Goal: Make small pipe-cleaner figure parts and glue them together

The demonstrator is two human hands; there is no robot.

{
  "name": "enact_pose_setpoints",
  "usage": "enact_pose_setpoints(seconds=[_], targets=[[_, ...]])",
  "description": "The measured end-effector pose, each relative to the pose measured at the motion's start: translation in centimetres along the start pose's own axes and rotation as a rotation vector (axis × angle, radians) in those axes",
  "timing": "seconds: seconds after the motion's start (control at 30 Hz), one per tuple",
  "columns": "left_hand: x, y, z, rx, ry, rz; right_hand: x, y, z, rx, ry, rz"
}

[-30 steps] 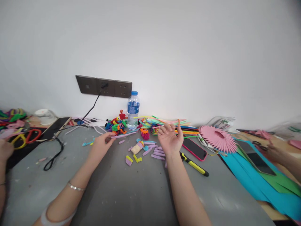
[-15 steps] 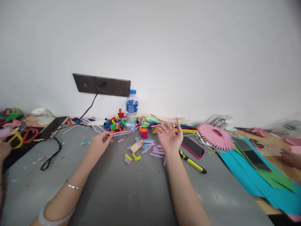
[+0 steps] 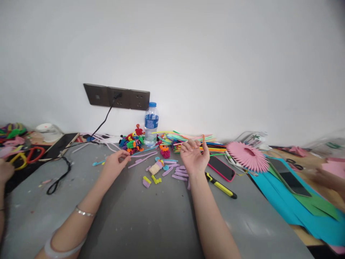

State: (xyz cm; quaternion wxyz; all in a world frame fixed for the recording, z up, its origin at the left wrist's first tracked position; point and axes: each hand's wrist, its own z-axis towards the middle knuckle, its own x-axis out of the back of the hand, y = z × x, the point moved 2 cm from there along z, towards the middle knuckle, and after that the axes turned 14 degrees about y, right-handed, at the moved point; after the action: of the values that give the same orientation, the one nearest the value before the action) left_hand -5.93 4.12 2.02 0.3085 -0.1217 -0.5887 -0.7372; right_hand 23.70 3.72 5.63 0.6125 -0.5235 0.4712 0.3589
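Note:
My left hand (image 3: 118, 162) is closed in a pinch, its fingertips at one end of a long purple pipe cleaner (image 3: 144, 155). That pipe cleaner runs right and folds back in a narrow bend. My right hand (image 3: 194, 158) is held palm up with its fingers loosely curled and apart, and nothing is in it. Between the hands lies a small cream and purple figure (image 3: 155, 167) made of pipe cleaner. Short purple pieces (image 3: 180, 175) lie by the right wrist. Yellow-green bits (image 3: 156, 180) are in front of the figure.
A water bottle (image 3: 151, 124) stands against the wall beside colourful pipe-cleaner figures (image 3: 132, 143). Behind my right hand is a bundle of pipe cleaners (image 3: 175, 137). A phone (image 3: 221, 168) and a yellow utility knife (image 3: 222, 189) lie to the right. Another person's hand (image 3: 5, 171) is at far left.
The purple pipe cleaner at my left fingertips was a closer, straighter double strand; now its free end has swung down and left, opening the fold. My right hand has hardly moved.

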Motion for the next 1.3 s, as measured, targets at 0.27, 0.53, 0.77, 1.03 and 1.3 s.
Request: enact_pose_setpoints(seconds=[0.27, 0.53, 0.77, 1.03, 1.3], targets=[[0.2, 0.4, 0.2, -0.004, 0.005, -0.071, 0.2, 0.0, 0.1, 0.011, 0.029, -0.024], [0.8, 0.8, 0.3, 0.164, -0.008, -0.361, 0.2, 0.1, 0.1, 0.002, 0.019, -0.027], [0.8, 0.4, 0.6, 0.225, 0.011, -0.407, 0.3, 0.0, 0.1, 0.049, 0.067, -0.096], [0.6, 1.3, 0.2, 0.377, -0.019, -0.640, 0.6, 1.3, 0.6, -0.001, 0.015, -0.316], [0.1, 2.7, -0.8, 0.229, -0.166, -0.534, 0.8, 5.1, -1.1, -0.055, -0.230, -0.802]])
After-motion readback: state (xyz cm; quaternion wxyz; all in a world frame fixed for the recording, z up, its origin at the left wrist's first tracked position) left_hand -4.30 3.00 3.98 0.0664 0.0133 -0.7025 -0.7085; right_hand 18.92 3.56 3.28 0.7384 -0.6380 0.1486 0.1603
